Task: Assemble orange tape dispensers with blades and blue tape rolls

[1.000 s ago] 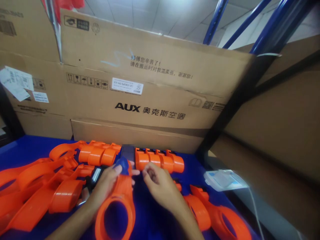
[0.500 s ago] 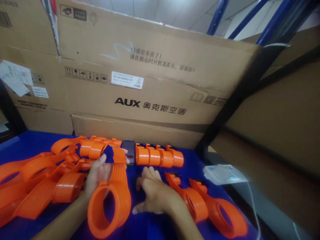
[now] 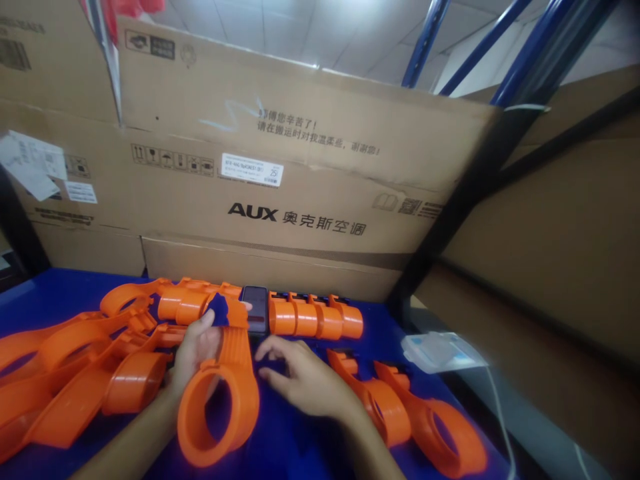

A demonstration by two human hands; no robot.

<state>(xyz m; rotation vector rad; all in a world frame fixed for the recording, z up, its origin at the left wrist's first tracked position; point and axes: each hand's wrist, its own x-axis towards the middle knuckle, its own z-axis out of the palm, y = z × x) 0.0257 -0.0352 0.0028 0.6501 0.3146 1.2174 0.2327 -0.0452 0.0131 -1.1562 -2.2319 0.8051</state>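
My left hand [image 3: 196, 352] grips an orange plastic part [image 3: 227, 393] with a large ring at its near end and a flat stem. A small dark blue piece [image 3: 219, 311] sits at the stem's far tip. My right hand [image 3: 300, 377] hovers just right of the stem, fingers spread and pointing left, holding nothing. A black phone [image 3: 257, 309] lies on the blue table [image 3: 295, 440] just beyond both hands.
A pile of like orange parts [image 3: 75, 367] lies at the left. A row of orange clips [image 3: 313, 319] sits behind, two ring parts [image 3: 415, 420] at the right. A white pack [image 3: 440, 352] with a cable lies right. Cardboard boxes [image 3: 300, 187] wall the back.
My left hand tilted the orange part so its ring faces up and left. My right hand let go of the stem tip, dropped toward the table, then reached left with spread fingers.
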